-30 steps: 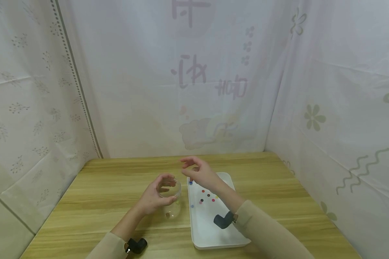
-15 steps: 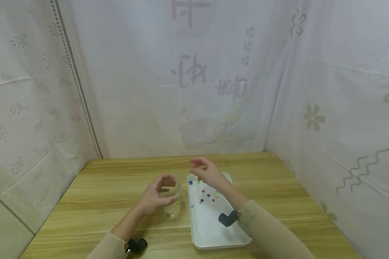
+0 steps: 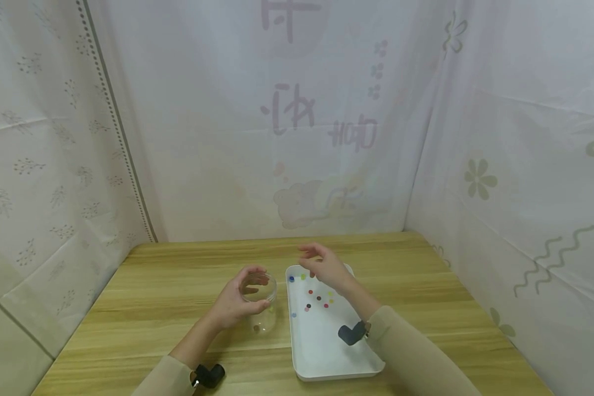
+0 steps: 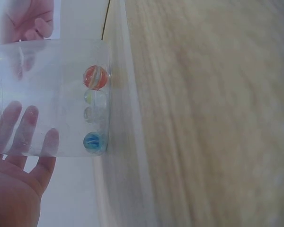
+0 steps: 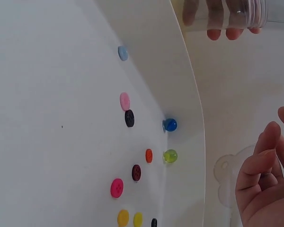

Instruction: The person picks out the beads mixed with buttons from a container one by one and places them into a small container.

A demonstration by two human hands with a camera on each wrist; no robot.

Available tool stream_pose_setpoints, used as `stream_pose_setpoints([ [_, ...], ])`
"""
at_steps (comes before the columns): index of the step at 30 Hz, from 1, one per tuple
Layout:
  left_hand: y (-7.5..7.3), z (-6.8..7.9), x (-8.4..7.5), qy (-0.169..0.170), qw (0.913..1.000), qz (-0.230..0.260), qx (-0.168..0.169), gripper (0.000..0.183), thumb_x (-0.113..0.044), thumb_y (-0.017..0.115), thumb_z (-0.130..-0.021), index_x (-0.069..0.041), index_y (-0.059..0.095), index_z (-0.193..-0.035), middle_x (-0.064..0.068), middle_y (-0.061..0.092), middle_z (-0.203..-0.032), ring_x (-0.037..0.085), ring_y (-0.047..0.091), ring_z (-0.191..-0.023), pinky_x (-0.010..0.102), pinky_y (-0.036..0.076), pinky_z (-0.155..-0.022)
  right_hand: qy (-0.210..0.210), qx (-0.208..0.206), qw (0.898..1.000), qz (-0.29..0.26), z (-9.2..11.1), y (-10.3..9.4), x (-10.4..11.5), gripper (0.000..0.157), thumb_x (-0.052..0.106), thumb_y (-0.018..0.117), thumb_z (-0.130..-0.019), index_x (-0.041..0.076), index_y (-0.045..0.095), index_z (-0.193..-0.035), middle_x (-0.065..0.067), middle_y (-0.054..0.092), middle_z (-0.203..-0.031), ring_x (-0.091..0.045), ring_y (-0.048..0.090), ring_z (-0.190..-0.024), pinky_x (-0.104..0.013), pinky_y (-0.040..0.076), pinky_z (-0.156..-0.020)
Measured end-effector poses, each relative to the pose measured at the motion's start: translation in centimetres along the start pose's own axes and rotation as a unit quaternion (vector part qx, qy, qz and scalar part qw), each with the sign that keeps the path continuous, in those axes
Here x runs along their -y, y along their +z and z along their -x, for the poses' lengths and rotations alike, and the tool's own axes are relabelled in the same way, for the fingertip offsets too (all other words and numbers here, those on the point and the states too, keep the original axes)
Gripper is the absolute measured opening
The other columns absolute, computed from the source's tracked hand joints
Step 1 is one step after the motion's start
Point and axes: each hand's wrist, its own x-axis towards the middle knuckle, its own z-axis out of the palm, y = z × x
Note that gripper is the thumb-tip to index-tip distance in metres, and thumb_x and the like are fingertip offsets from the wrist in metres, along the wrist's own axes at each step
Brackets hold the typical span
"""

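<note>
My left hand (image 3: 231,301) grips a clear plastic jar (image 3: 265,322) near its rim, on the wooden table left of a white tray. Through the jar's wall in the left wrist view, a red-orange marble (image 4: 95,77), a blue marble (image 4: 93,142) and two paler marbles lie at the bottom. Over the tray's far end hovers my right hand (image 3: 324,268), fingers loosely bent and thumb apart, nothing visible between them. Below it, a blue marble (image 5: 170,125) and a yellow-green marble (image 5: 170,156) rest against the tray's far left wall.
Inside the white tray (image 3: 334,352) lie several buttons: a hot pink button (image 5: 117,187), a dark brown button (image 5: 136,173), an orange-red button (image 5: 149,155), a light blue button (image 5: 123,53) and others. White patterned curtains (image 3: 218,137) enclose the wooden table (image 3: 178,275).
My right hand has moved rightward from beside the jar to above the tray's far end, uncovering the marbles there. My left hand and the jar have stayed in place.
</note>
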Motion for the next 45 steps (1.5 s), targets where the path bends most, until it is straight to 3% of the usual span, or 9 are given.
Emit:
stream_pose_setpoints([
  [20, 0.0, 0.1, -0.3, 0.0, 1.0, -0.004, 0.0, 0.067, -0.018, 0.088, -0.092, -0.011, 0.052, -0.149, 0.018, 0.067, -0.144, 0.041, 0.063, -0.136, 0.063, 0.052, -0.112, 0.023, -0.025, 0.999, 0.042, -0.2, -0.7, -2.4, 0.044, 0.025, 0.074, -0.105, 0.014, 0.065, -0.147, -0.01, 0.071, -0.124, -0.021, 0.066, -0.078, -0.033, 0.056, -0.072],
  [26, 0.0, 0.1, -0.3, -0.001, 1.0, -0.001, 0.0, 0.068, -0.018, 0.088, -0.092, -0.01, 0.052, -0.149, 0.017, 0.067, -0.144, 0.041, 0.063, -0.137, 0.062, 0.051, -0.113, 0.023, -0.014, 0.999, 0.045, -0.2, -0.3, -2.7, 0.044, 0.023, 0.074, -0.104, 0.013, 0.066, -0.146, -0.009, 0.072, -0.119, -0.021, 0.066, -0.078, -0.032, 0.055, -0.071],
  [33, 0.0, 0.0, -0.3, 0.0, 1.0, 0.0, 0.003, 0.073, -0.017, 0.088, -0.092, -0.001, 0.049, -0.152, 0.019, 0.066, -0.146, 0.042, 0.062, -0.137, 0.062, 0.051, -0.113, 0.02, 0.004, 0.998, 0.059, -0.4, 0.4, -2.8, 0.039, 0.023, 0.076, -0.103, 0.013, 0.069, -0.141, -0.009, 0.073, -0.114, -0.02, 0.067, -0.076, -0.03, 0.053, -0.068],
  [41, 0.0, 0.0, -0.1, -0.003, 1.0, 0.002, 0.002, 0.07, -0.018, 0.088, -0.092, -0.007, 0.051, -0.151, 0.017, 0.067, -0.146, 0.041, 0.063, -0.137, 0.062, 0.051, -0.113, 0.031, 0.027, 0.996, 0.084, -0.5, 1.2, -3.1, 0.03, 0.024, 0.076, -0.103, 0.019, 0.073, -0.132, -0.007, 0.075, -0.101, -0.023, 0.068, -0.072, -0.03, 0.05, -0.062],
  [45, 0.0, 0.0, 0.0, -0.002, 1.0, 0.003, 0.004, 0.07, -0.018, 0.087, -0.093, -0.008, 0.051, -0.151, 0.017, 0.066, -0.146, 0.041, 0.063, -0.137, 0.063, 0.051, -0.113, 0.041, 0.04, 0.995, 0.082, -0.4, 1.8, -3.4, 0.028, 0.02, 0.075, -0.103, 0.017, 0.073, -0.131, -0.009, 0.074, -0.098, -0.019, 0.063, -0.066, -0.028, 0.047, -0.056],
])
